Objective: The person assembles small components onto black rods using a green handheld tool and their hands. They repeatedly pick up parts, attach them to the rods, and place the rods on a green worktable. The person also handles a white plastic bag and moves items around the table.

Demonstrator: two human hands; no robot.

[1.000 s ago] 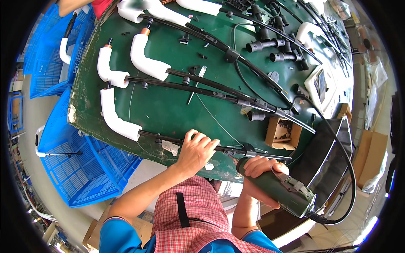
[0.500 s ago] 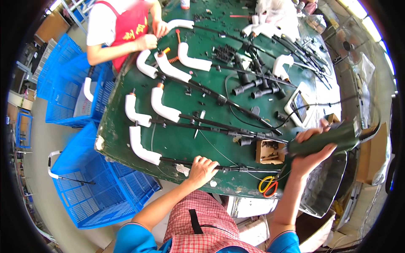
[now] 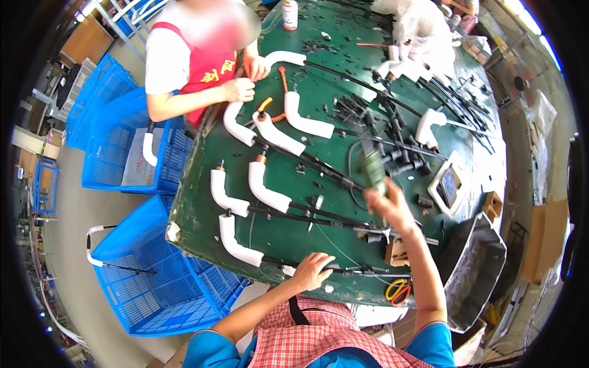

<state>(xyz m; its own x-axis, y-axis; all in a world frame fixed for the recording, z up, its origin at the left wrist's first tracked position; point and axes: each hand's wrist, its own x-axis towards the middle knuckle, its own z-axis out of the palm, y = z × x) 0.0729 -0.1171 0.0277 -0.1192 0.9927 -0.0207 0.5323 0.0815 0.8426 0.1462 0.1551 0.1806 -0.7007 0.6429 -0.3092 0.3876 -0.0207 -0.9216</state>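
My left hand [image 3: 313, 272] rests at the near table edge, its fingers curled over a black rod [image 3: 359, 271]. At the rod's left end is a bent white foam handle [image 3: 238, 242]. My right hand [image 3: 392, 205], a little blurred, grips a green corded electric screwdriver [image 3: 373, 173] above the middle of the table. Beneath my right wrist sits a small cardboard box [image 3: 397, 253], partly hidden by the arm. More white bent handles [image 3: 267, 184] on black rods lie side by side beyond the held one.
Scissors with yellow and red handles [image 3: 399, 291] lie at the near edge. Black tube fittings [image 3: 402, 147] and a white-framed device [image 3: 449, 184] are farther off. Blue crates [image 3: 156, 270] stand left. A co-worker's hands [image 3: 245, 86] hold a white handle. A black bin [image 3: 475, 276] is at right.
My right hand has swung the screwdriver leftward and turned it from lying sideways to pointing away from me. My left hand stays on the rod. The whole view has shifted slightly.
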